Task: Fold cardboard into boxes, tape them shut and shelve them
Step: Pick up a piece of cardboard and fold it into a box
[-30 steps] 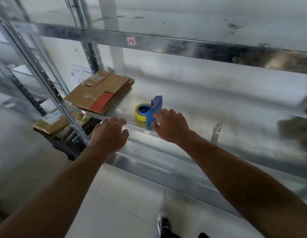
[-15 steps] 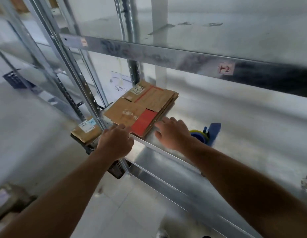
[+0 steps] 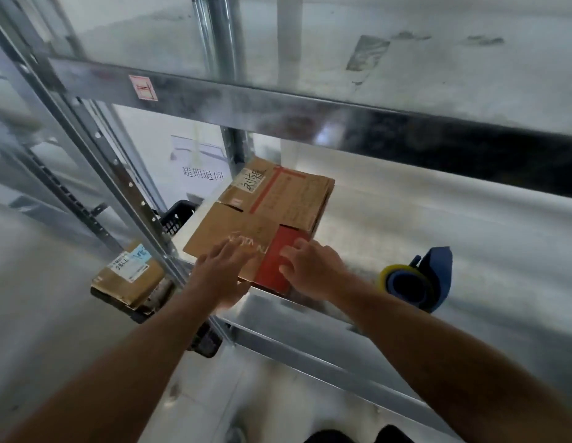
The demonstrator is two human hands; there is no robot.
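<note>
A stack of flattened brown cardboard boxes lies at the left end of a metal shelf, with a red panel at its near corner and a white label at the back. My left hand lies over the stack's near left edge, fingers spread and blurred. My right hand rests on the red panel with fingers bent over it. A blue tape dispenser with a yellow roll stands on the shelf to the right of my right hand.
An upper shelf beam runs across above the stack. A slanted perforated upright stands at the left. Beyond it, a labelled cardboard box sits on dark crates. Lower shelf rails cross below my arms.
Both hands moved left and forward from the tape dispenser onto the cardboard stack. The view swung left and closer, so the stack now sits in the middle.
</note>
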